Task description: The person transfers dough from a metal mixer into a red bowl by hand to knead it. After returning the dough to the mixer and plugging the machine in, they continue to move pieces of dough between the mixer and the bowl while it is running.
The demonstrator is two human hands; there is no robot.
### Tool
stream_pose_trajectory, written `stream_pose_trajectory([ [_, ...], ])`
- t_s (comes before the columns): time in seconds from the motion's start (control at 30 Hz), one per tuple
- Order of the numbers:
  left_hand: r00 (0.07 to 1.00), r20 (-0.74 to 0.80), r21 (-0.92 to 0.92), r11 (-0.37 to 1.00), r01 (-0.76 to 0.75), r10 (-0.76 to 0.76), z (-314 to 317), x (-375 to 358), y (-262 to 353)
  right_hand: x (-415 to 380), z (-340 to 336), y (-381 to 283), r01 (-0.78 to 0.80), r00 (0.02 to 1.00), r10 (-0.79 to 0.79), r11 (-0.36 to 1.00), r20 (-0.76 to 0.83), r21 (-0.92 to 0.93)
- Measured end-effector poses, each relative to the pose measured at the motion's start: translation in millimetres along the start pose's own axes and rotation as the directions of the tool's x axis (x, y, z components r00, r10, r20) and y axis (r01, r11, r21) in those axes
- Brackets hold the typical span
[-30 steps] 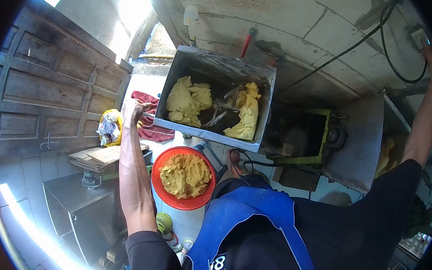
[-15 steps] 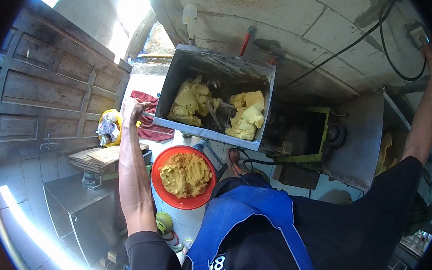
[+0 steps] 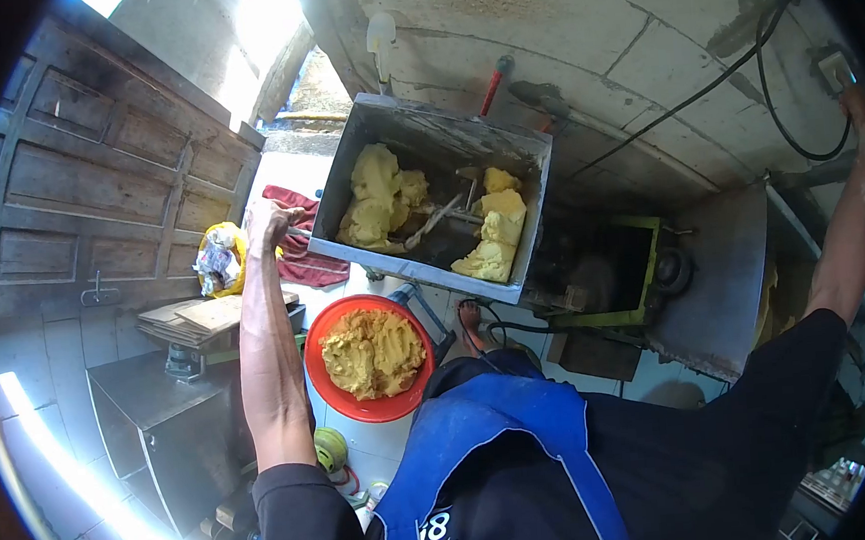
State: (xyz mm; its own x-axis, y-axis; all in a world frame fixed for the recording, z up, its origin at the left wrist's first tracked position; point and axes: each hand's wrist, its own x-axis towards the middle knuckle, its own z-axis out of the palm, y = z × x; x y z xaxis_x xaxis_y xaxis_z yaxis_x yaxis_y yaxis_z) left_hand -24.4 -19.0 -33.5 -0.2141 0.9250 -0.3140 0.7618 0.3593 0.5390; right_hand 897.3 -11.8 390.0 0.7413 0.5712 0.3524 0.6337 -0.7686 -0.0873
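Observation:
My left hand (image 3: 267, 224) is closed around a metal handle (image 3: 298, 231) at the left side of a metal mixer trough (image 3: 412, 261). Pale yellow dough (image 3: 372, 199) lies in the trough's left half, and more dough (image 3: 495, 230) sits along its right side. Metal mixing blades (image 3: 434, 220) show between the two masses. Far out to the right, my right hand (image 3: 857, 108) reaches up with fingers stretched to a wall switch (image 3: 836, 71); its fingers are small and partly hidden. Below the trough stands a red basin (image 3: 370, 411) heaped with darker yellow dough (image 3: 370, 353).
A green-framed motor unit (image 3: 643, 265) adjoins the trough on the right. A black cable (image 3: 682, 107) runs along the block wall. To the left are boards (image 3: 190, 317) on a metal cabinet (image 3: 161, 399), a yellow bag (image 3: 221, 257) and a red cloth (image 3: 307, 264).
The mixing blades have turned to a different angle, and the dough in the trough has shifted and changed shape. Both hands stay in nearly the same places.

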Motion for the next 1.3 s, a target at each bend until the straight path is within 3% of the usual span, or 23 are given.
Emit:
stream_pose_trajectory([
  [0.63, 0.993, 0.031, 0.041, 0.993, -0.112, 0.111, 4, 18, -19, 1, 5, 12, 0.074, 0.995, -0.070, 0.996, -0.064, 0.057],
  [0.8, 0.977, 0.033, 0.235, 0.949, -0.212, 0.211, -5, 5, -6, 9, 10, 24, 0.079, 0.995, -0.075, 0.995, -0.063, 0.067],
  [0.9, 0.988, 0.063, 0.154, 0.977, -0.148, 0.140, -2, 12, -11, 27, 17, 56, 0.076, 0.996, -0.073, 0.994, -0.052, 0.073],
  [1.03, 0.985, 0.049, 0.238, 0.956, -0.173, 0.166, -9, -4, 7, 48, 60, 130, 0.079, 0.997, -0.079, 0.997, -0.006, 0.016],
  [1.07, 0.982, 0.040, 0.255, 0.948, -0.189, 0.185, -10, -4, 9, 49, 88, 155, 0.127, 0.992, -0.126, 0.991, 0.027, -0.032],
  [1.1, 0.982, 0.040, 0.251, 0.950, -0.188, 0.184, -9, -3, 10, 42, 136, 182, 0.269, 0.962, -0.259, 0.954, 0.087, -0.130],
  [1.17, 0.994, -0.021, 0.226, 0.969, -0.097, 0.104, -6, -5, 11, 24, 227, 232, 0.546, 0.838, -0.508, 0.789, 0.201, -0.283],
  [1.2, 0.991, -0.013, 0.258, 0.958, -0.127, 0.135, -9, -7, 13, -34, 215, 185, 0.323, 0.874, -0.264, 0.943, 0.408, -0.083],
  [1.23, 0.992, -0.014, 0.253, 0.960, -0.120, 0.128, -6, -3, 7, -116, 186, 114, -0.002, 0.820, 0.008, 1.000, 0.573, -0.011],
  [1.27, 0.995, -0.014, 0.221, 0.971, -0.089, 0.094, -4, -2, 5, -200, 179, 61, 0.141, 0.919, -0.202, 0.971, 0.340, 0.195],
  [1.3, 0.998, -0.017, 0.188, 0.980, -0.059, 0.064, -4, 0, 4, -274, 162, -2, 0.251, 0.874, -0.382, 0.884, 0.300, 0.394],
])
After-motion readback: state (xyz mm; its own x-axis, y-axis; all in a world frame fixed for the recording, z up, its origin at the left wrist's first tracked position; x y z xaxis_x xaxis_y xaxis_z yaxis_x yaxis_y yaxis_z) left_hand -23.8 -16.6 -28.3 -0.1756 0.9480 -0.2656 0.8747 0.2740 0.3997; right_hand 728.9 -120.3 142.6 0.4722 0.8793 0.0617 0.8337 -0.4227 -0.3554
